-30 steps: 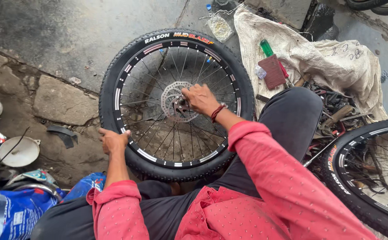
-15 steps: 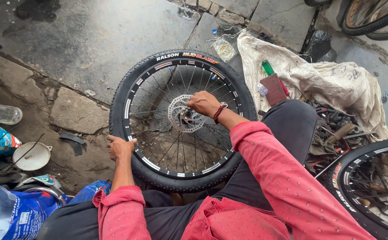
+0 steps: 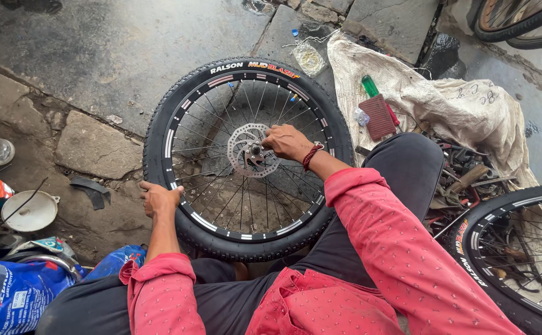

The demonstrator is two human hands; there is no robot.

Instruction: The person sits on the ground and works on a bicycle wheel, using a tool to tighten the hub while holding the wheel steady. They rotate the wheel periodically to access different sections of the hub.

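With the wheel (image 3: 246, 158) upright on the floor before your knees, your left hand (image 3: 159, 197) closed on its tyre and your right hand (image 3: 288, 141) pinching at the hub beside the disc rotor (image 3: 252, 151), a slackened left grip may let it roll and catch fingers in the spokes.

Left hand (image 3: 159, 198) low on the left side, palm down with fingers curled over in a closed grip, forearm bare and running straight down toward the body, pink sleeve pushed up near the elbow. Right hand (image 3: 288, 142) reaches further forward to the centre, fingers bent and pinched together at the tips, back of the hand up, a red-and-dark band on the wrist. Right arm extends diagonally from lower right, pink sleeve covering it to just short of the wrist; both knees in dark trousers are bent below.
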